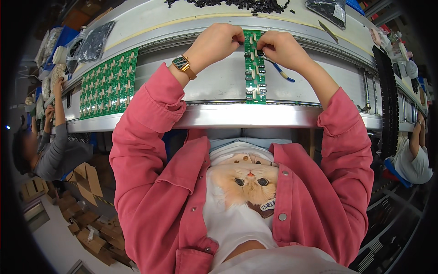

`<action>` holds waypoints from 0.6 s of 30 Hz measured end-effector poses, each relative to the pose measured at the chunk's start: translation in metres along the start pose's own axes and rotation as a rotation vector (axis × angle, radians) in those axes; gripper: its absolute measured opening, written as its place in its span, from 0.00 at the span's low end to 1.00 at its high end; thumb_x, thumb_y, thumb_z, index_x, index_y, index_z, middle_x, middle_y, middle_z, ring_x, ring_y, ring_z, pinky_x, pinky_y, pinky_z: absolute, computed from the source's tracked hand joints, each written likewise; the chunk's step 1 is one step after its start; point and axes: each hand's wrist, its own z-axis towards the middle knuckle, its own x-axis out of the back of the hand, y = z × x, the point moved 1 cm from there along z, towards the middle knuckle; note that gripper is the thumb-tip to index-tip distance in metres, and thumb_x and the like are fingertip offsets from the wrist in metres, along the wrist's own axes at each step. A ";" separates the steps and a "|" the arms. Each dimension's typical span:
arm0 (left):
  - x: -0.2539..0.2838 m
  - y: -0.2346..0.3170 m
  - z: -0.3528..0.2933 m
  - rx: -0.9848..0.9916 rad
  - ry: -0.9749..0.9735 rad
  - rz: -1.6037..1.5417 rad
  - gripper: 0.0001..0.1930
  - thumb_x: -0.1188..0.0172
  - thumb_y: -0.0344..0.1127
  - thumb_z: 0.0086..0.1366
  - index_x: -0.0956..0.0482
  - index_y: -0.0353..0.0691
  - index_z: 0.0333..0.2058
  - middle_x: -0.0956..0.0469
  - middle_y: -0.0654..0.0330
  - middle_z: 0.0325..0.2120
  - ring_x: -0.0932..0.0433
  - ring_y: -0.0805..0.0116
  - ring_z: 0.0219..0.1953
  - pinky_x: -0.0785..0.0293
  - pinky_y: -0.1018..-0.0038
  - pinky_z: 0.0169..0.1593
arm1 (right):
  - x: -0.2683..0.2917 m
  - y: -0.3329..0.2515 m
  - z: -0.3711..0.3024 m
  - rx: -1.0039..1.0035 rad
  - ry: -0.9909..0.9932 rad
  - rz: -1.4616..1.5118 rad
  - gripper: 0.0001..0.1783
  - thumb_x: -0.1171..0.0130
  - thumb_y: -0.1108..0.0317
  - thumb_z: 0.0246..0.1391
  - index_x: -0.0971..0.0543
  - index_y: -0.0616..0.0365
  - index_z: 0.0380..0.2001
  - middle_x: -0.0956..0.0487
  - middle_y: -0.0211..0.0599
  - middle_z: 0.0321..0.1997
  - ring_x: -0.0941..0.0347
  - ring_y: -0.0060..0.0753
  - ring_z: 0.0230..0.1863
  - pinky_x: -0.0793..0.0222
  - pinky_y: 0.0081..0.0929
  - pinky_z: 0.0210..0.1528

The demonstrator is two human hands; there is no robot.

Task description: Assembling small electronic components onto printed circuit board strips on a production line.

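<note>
A narrow green circuit board (255, 68) lies across the two rails of the line in front of me, with black parts and pale connectors on it. My left hand (222, 40) is at the board's far left edge, its fingers closed in a pinch. Something small and dark shows at those fingertips, too small to name. Over the far right edge of the same board, my right hand (284, 48) has thumb and fingers pressed together beside a black component. What it holds, if anything, is hidden. Near the right wrist lies a thin, curved blue and yellow object (281, 73).
A larger green board panel (109, 84) rests on the rails at left. Beyond the far rail are a pile of small black parts (228, 4), bagged parts (96, 41) and a thin pointed metal tool (328, 32). The front rail (255, 116) runs before me. Co-workers sit at both sides.
</note>
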 end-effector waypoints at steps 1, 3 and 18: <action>0.001 0.002 -0.001 -0.008 0.004 -0.004 0.06 0.42 0.26 0.52 0.20 0.35 0.30 0.20 0.59 0.24 0.27 0.67 0.21 0.30 0.76 0.28 | 0.001 0.001 0.001 -0.024 0.007 -0.011 0.06 0.46 0.76 0.40 0.21 0.59 0.25 0.21 0.37 0.26 0.28 0.40 0.25 0.32 0.30 0.32; 0.003 0.006 -0.005 -0.021 0.013 -0.010 0.06 0.42 0.25 0.52 0.20 0.35 0.30 0.20 0.59 0.23 0.27 0.67 0.21 0.30 0.76 0.28 | 0.001 0.004 0.004 -0.071 0.021 -0.031 0.07 0.45 0.76 0.39 0.21 0.59 0.26 0.21 0.37 0.27 0.28 0.40 0.26 0.31 0.30 0.32; -0.004 0.030 -0.021 -0.122 0.018 0.058 0.06 0.42 0.25 0.51 0.21 0.36 0.29 0.21 0.60 0.25 0.26 0.65 0.22 0.30 0.74 0.29 | 0.001 0.080 0.060 -0.285 0.303 -0.430 0.09 0.51 0.69 0.43 0.24 0.63 0.20 0.24 0.51 0.25 0.28 0.56 0.29 0.32 0.43 0.33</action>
